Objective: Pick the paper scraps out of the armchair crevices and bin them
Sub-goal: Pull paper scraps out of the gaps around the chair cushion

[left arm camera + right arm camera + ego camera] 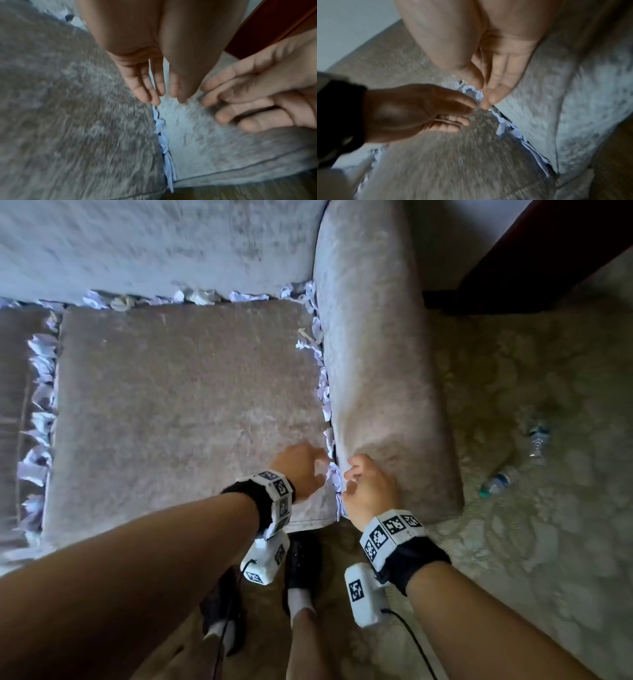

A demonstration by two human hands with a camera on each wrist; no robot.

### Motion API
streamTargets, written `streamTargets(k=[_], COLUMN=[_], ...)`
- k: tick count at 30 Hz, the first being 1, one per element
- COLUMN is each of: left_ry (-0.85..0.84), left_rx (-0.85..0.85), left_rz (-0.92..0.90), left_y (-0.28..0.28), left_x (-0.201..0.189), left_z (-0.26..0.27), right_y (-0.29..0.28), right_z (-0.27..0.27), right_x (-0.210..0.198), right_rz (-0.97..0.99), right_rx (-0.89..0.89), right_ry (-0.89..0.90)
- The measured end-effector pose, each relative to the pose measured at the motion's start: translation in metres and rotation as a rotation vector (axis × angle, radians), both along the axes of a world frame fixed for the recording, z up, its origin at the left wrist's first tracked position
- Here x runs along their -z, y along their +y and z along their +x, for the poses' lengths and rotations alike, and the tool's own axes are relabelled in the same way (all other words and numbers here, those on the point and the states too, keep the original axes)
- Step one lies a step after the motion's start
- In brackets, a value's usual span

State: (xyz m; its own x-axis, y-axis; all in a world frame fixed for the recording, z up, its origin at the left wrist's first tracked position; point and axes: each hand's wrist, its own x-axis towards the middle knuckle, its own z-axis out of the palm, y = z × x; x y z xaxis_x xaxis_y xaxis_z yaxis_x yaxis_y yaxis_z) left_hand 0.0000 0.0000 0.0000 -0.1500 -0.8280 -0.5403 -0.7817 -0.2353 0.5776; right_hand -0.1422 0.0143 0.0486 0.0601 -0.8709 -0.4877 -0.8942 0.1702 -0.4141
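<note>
Crumpled white paper scraps (323, 392) line the grey velvet armchair (185, 405) crevice, row running top-to-bottom, centre-right of head view. Left hand (301, 470) and right hand (368, 487) flank its lower end, fingers loosely extended, gripping nothing clearly.

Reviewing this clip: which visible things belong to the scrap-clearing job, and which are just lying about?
Part of the job:
- paper scraps packed in the crevices round the seat cushion
- right armrest
- left hand and right hand, both at the front of the right crevice

Just lying about:
- two plastic bottles on the carpet
</note>
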Motion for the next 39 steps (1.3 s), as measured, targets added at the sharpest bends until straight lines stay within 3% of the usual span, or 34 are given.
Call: streamTargets(k=[5,9,17,25,31,39], left_ry=[0.016,-0.003,-0.169,0.039,0.098,0.346], left_rx=[-0.06,-0.03,0.028,-0.101,-0.092,-0.181], left_rz=[0.064,0.072,0.049,-0.036,0.053,0.2], left_y=[0.002,-0.008,-0.023,-0.005,-0.017,-0.028], left_x=[0.052,0.079,0.084,0.084,0.075,0.067], left_z=[-0.016,-0.027,-0.033,0.003,0.038,0.079], right_y=[0.027,0.036,0.029,0.02,-0.015,-0.063], right_z=[0.011,0.014,0.024,0.037,0.058,0.081], right_x=[0.045,0.066,0.068,0.087,0.105,0.14], right_rz=[-0.135,-0.092,0.033,0.107,0.007,0.013], right_rx=[0.032,0.066,0.06,0.187,0.279,0.55], right_ry=[-0.015,0.021,0.032,0.022,0.02,-0.028])
